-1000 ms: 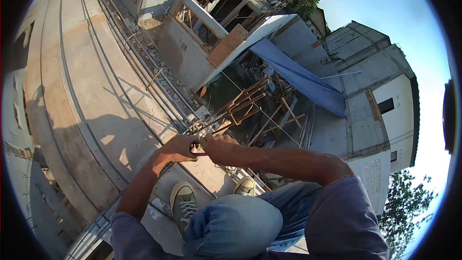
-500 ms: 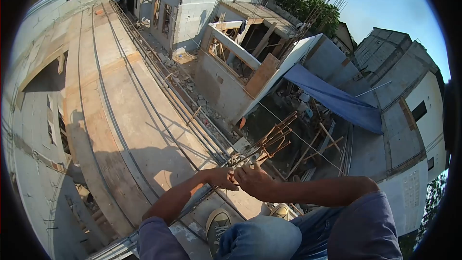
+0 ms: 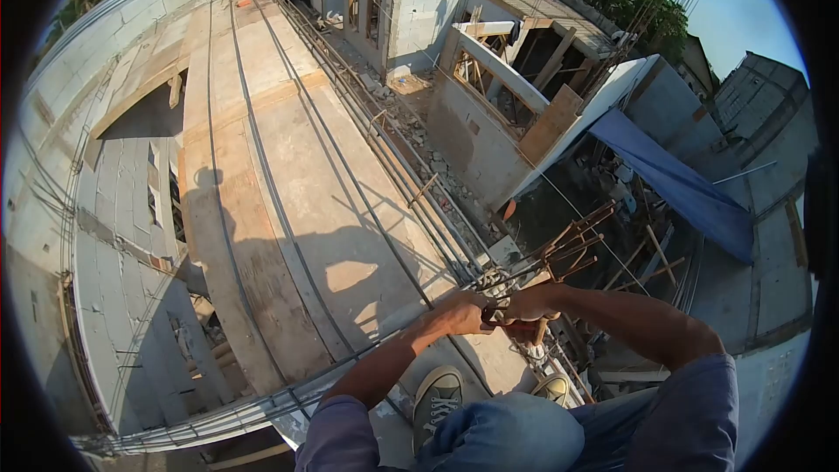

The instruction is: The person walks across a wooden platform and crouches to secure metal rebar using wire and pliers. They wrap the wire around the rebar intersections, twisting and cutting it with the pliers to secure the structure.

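My left hand (image 3: 461, 313) is closed at the edge of the plywood deck, its fingertips against the jaw end of a tool. Whatever lies between those fingers is too small to make out. My right hand (image 3: 530, 304) is wrapped round red-handled pincers (image 3: 522, 327), whose handles show beneath the fingers. Both hands meet just above the steel rebar (image 3: 406, 273) that runs along the deck. Close beyond them, a bundle of long bars (image 3: 434, 240) follows the deck edge. Rusty bent rebar (image 3: 572, 240) sticks up past my right hand.
I crouch on the plywood deck (image 3: 350, 157), my shoes (image 3: 439, 398) near its edge. Beyond the edge is a drop to rubble. An opening (image 3: 144, 135) breaks the deck at left. A blue tarp (image 3: 673, 183) hangs at right, with a taut string (image 3: 594, 225) in front of it.
The view has turned left, so the surroundings and both hands appear farther right. The red pincer handles now show in my right hand. My hands remain together at the rebar.
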`<state>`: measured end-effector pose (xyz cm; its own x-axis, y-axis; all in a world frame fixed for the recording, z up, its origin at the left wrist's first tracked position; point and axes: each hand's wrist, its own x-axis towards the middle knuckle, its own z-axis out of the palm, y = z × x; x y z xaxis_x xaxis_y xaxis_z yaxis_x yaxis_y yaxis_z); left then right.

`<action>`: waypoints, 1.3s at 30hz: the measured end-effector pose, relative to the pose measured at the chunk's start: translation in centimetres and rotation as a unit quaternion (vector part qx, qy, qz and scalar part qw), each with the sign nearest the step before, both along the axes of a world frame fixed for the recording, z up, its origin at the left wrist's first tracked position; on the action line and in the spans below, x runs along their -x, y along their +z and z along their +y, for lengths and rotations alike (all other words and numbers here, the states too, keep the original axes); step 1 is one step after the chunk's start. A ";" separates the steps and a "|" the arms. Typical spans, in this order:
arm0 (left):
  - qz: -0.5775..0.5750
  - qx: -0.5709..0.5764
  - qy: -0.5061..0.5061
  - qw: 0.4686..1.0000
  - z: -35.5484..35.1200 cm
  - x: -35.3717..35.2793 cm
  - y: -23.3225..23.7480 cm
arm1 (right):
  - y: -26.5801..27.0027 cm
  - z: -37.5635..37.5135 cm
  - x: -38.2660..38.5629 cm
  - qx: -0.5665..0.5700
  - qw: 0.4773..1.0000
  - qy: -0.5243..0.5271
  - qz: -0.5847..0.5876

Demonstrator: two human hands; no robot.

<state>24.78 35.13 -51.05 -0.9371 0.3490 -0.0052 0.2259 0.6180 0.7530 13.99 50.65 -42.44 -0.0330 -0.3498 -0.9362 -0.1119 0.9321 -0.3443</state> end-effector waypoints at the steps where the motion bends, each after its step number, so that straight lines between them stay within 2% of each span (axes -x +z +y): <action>1: -0.003 -0.068 -0.012 0.998 -0.2 0.2 0.0 | 1.6 -0.5 -0.6 0.071 0.990 0.095 0.077; 2: -0.072 -0.124 -0.047 0.989 -0.6 0.5 0.6 | 3.3 -1.1 -1.1 0.130 0.959 0.187 0.171; 3: -0.142 -0.178 -0.081 0.970 -1.2 0.8 1.2 | 5.9 -2.1 -3.1 0.198 0.899 0.286 0.267; 4: -0.190 -0.214 -0.095 0.953 -1.7 1.3 0.8 | 7.6 -2.1 -5.0 0.240 0.801 0.360 0.413; 5: -0.237 -0.247 -0.111 0.933 -2.0 1.8 0.3 | 6.0 -1.6 -5.7 0.244 0.805 0.354 0.408; 7: -0.242 -0.206 -0.154 0.936 -1.8 2.0 0.9 | 3.8 -1.6 -6.5 0.204 0.708 0.401 0.544; 8: -0.137 -0.176 -0.146 0.964 -1.7 1.8 1.1 | 3.4 -1.0 -5.9 0.159 0.767 0.414 0.463; 9: -0.030 -0.145 -0.137 0.979 -1.6 1.7 1.3 | 4.5 -1.4 -5.1 0.158 0.771 0.408 0.463; 10: -0.082 -0.108 -0.135 0.981 -1.5 1.5 1.2 | 5.6 -1.8 -4.1 0.070 0.908 0.288 0.297; 11: -0.088 -0.108 -0.142 0.980 -1.4 0.9 1.1 | 6.0 -2.0 -3.2 -0.021 0.983 0.148 0.108; 12: -0.007 -0.126 -0.090 0.988 -1.3 0.0 1.4 | 2.6 0.1 -2.1 0.023 0.998 0.038 -0.046; 13: 0.073 -0.142 -0.034 0.987 -1.3 -0.9 1.9 | -0.7 2.2 -0.9 0.030 0.974 -0.077 -0.210; 14: -0.105 -0.039 -0.072 0.991 -1.6 -1.0 3.5 | 0.2 2.2 -1.5 0.032 0.968 -0.097 -0.230; 15: -0.113 -0.041 -0.067 0.990 -1.8 -0.9 2.9 | 1.4 2.0 -1.8 0.032 0.961 -0.113 -0.250; 17: -0.074 -0.013 -0.113 0.991 -1.5 -0.8 0.6 | 0.6 2.9 -3.0 0.057 0.950 -0.134 -0.276; 19: -0.111 -0.034 -0.140 0.983 -1.7 -0.6 0.3 | 0.3 3.4 -3.8 0.091 0.937 -0.169 -0.293; 21: 0.069 -0.095 -0.101 0.988 -2.8 -1.5 1.1 | 0.4 3.2 -4.3 0.138 0.923 -0.203 -0.295; 22: 0.068 -0.091 -0.107 0.988 -3.4 -2.1 2.3 | 0.7 3.0 -4.4 0.098 0.918 -0.233 -0.306; 24: 0.080 -0.064 0.059 0.993 -4.3 -4.5 4.2 | 0.3 3.3 -5.4 0.113 0.909 -0.253 -0.312; 25: 0.078 -0.056 0.053 0.994 -4.2 -5.9 3.9 | 0.2 3.2 -5.7 0.122 0.902 -0.268 -0.315; 26: -0.069 -0.172 0.170 0.968 -3.9 -7.8 3.1 | 1.4 3.0 -6.0 0.122 0.895 -0.295 -0.310; 27: -0.212 -0.276 0.281 0.894 -3.9 -9.1 2.6 | 1.2 2.9 -5.9 0.130 0.891 -0.298 -0.315; 28: -0.218 -0.266 0.280 0.896 -3.3 -9.9 2.5 | 0.8 3.0 -5.8 0.135 0.892 -0.287 -0.320; 29: -0.373 -0.449 0.307 0.752 -1.8 -10.5 2.3 | 0.5 3.3 -5.9 0.137 0.894 -0.274 -0.326; 30: -0.493 -0.598 0.315 0.547 -0.2 -10.6 2.3 | -0.2 3.7 -5.8 0.157 0.892 -0.267 -0.330; 31: -0.493 -0.594 0.321 0.549 1.4 -9.5 3.2 | -0.2 3.6 -5.8 0.161 0.890 -0.265 -0.336; 33: -0.356 -0.781 0.392 0.331 4.9 -6.6 5.8 | -0.2 3.7 -5.6 0.165 0.876 -0.289 -0.350; 34: -0.355 -0.780 0.392 0.334 5.9 -5.8 3.9 | 0.3 3.8 -5.5 0.165 0.886 -0.285 -0.327; 35: -0.297 -0.816 0.393 0.300 6.4 -4.9 0.3 | 0.8 3.9 -5.3 0.166 0.886 -0.285 -0.327; 36: -0.239 -0.848 0.392 0.265 6.6 -4.2 -2.1 | 1.3 4.0 -4.9 0.147 0.915 -0.265 -0.266; 37: -0.239 -0.848 0.390 0.266 6.9 -3.7 -2.9 | 1.6 4.1 -4.3 0.126 0.940 -0.243 -0.202; 39: -0.264 -0.809 0.458 0.258 7.4 -3.5 -4.0 | 3.4 4.9 -2.4 0.184 0.966 -0.175 -0.039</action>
